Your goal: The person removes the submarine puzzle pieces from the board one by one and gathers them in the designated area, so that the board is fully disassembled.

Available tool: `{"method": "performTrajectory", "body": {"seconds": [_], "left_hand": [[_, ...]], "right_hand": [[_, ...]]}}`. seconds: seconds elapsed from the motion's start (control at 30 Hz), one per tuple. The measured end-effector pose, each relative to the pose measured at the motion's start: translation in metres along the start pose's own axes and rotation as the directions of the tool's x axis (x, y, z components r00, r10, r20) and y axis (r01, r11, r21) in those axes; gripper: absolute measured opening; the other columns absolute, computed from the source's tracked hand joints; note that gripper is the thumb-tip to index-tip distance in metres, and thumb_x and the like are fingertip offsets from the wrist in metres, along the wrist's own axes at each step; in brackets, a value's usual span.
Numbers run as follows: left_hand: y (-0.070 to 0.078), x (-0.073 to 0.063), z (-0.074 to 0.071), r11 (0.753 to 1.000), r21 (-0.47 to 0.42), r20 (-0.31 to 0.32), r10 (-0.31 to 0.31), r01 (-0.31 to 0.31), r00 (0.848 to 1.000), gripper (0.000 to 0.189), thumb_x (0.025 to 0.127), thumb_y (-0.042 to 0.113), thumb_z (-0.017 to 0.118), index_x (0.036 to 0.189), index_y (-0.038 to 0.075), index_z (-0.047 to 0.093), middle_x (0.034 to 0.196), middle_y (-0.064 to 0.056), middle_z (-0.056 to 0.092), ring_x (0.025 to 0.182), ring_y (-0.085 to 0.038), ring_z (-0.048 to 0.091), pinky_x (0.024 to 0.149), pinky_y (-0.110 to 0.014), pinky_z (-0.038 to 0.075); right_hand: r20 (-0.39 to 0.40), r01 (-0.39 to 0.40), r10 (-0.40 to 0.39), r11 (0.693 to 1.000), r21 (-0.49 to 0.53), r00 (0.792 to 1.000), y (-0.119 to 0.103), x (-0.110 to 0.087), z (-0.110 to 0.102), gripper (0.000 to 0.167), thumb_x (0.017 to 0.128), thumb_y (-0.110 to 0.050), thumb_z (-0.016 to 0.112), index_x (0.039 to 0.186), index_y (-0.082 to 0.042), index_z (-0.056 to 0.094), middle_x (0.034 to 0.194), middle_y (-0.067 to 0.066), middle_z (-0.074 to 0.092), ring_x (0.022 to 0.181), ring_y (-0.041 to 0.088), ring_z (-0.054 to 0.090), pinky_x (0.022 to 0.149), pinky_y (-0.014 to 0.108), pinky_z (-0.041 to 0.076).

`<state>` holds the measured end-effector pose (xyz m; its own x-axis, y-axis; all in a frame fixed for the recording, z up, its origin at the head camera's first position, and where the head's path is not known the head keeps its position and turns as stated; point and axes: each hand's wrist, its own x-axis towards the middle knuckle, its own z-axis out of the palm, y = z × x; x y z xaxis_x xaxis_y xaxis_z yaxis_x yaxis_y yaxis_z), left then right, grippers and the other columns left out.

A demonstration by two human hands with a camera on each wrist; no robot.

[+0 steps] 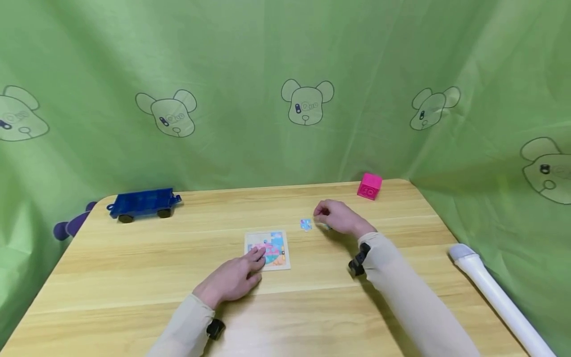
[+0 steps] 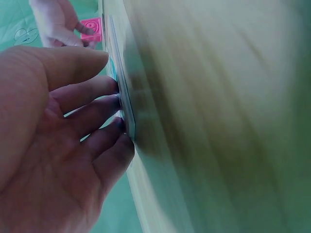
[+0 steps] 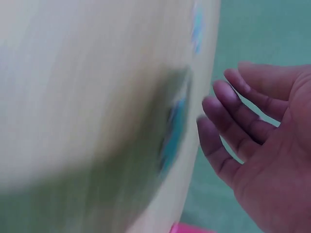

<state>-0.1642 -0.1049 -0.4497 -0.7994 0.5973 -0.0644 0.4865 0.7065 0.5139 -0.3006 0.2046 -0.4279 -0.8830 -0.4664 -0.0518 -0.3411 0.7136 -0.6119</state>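
1. Head view: a right hand (image 1: pixel 339 216) is held low over the table (image 1: pixel 134 277), its thumb and fingertips turned leftward. One loose puzzle piece (image 1: pixel 306 224) is seen just left of those tips; a second piece (image 1: pixel 328 227) is partly covered by the hand above it.

2. In the right wrist view, the fingers are loosely bent and parted from the tabletop. Nothing is seen pinched; whether thumb and forefinger meet cannot be told.

3. By judgement, any pickup is governed by this: the first piece is reached by a short shift left, the second by a drop straight down. No clear long axis is shown by either piece. To both, the right hand is nearer.

4. A puzzle board (image 1: pixel 287 250) is set to the left of both pieces and closer to the person. Its left near part is covered by the left hand (image 1: pixel 234 277), whose fingers are laid on it, slightly spread, with nothing pinched. The first piece is placed between board and right hand.
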Motion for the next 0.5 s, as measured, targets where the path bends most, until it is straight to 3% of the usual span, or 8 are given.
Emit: {"method": "performTrajectory", "body": {"seconds": [0.23,0.5], "left_hand": [[0.0,0.001,0.0,1.0,0.007,-0.006,0.005,-0.005,1.0,0.045,0.102,0.017,0.053,0.142,-0.003,0.047,0.156,-0.013,0.029,0.143,-0.032,0.025,0.114,-0.048,0.027],[0.0,0.002,-0.002,1.0,-0.006,0.001,-0.008,0.008,1.0,0.044,0.102,0.016,0.054,0.141,-0.003,0.049,0.156,-0.013,0.031,0.143,-0.032,0.027,0.113,-0.049,0.028]], "right_hand": [[0.082,0.08,-0.08,0.997,-0.005,0.993,-0.038,0.009,0.02,0.015,0.093,-0.005,0.064,0.106,-0.001,0.068,0.098,0.004,0.065,0.093,0.02,0.06,0.088,0.038,0.051],[0.13,0.201,-0.194,0.979,-0.04,0.972,-0.058,0.021,0.045,0.016,0.091,-0.005,0.067,0.107,-0.004,0.072,0.096,0.002,0.062,0.088,0.016,0.058,0.082,0.032,0.051]]}}
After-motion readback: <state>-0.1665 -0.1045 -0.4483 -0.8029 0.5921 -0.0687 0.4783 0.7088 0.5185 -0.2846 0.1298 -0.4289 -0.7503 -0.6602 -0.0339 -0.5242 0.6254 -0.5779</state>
